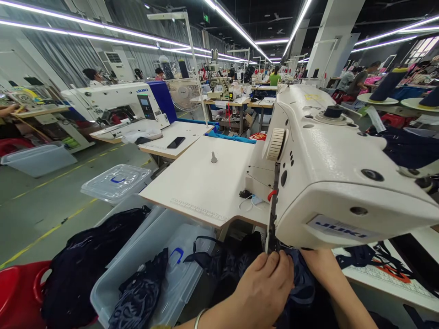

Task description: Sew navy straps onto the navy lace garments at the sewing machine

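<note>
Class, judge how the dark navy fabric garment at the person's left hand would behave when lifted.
The dark navy fabric garment would probably flop, since it bunches in soft folds beside the left hand. Its smoothly curved part may keep some shape.

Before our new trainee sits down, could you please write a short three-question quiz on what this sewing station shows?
1. What brand name is printed on the nearest sewing machine?
2. True or false: a black phone lies on a white tabletop.
3. What is the person's left hand touching?
A) the fan
B) dark blue fabric
C) the clear plastic lid

Key: 1. JUKI; 2. True; 3. B
</note>
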Motion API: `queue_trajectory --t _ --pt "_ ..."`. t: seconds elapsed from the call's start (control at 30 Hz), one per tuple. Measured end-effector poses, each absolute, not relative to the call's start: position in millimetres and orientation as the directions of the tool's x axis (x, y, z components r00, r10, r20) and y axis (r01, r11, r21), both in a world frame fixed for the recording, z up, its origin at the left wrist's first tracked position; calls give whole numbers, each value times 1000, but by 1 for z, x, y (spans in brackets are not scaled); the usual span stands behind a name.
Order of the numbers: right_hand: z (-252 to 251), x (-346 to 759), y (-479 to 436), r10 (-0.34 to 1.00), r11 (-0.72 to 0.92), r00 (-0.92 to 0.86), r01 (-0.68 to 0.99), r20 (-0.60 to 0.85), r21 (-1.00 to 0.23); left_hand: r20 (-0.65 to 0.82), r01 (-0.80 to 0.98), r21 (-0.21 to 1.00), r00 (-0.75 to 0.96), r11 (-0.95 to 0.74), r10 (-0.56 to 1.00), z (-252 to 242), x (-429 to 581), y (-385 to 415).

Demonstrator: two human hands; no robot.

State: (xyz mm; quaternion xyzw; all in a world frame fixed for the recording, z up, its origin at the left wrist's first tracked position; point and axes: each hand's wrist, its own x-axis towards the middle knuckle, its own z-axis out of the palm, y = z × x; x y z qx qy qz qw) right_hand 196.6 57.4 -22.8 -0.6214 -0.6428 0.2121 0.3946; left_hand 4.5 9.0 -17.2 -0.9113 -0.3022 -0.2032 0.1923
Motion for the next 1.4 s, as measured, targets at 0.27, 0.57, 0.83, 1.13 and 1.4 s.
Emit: queue_trajectory --t 0.27,0.57,0.83,1.13,1.4 --pt "-35 200 57 960 146 90 648 265 -748 527 668 -174 684 -724 504 -21 10 12" --pt "-35 196 64 948 195 65 659 312 -726 553 693 -141 648 -707 524 -15 15 13" --pt "-43 198 64 943 223 70 591 325 -775 499 680 -164 682 -715 535 -18 15 12" --pt "-37 196 67 959 252 -7 474 283 -844 626 705 -71 582 -706 519 -19 16 16" --pt "-15 180 71 953 254 61 369 296 -894 678 660 -159 613 -734 405 -23 1 33"
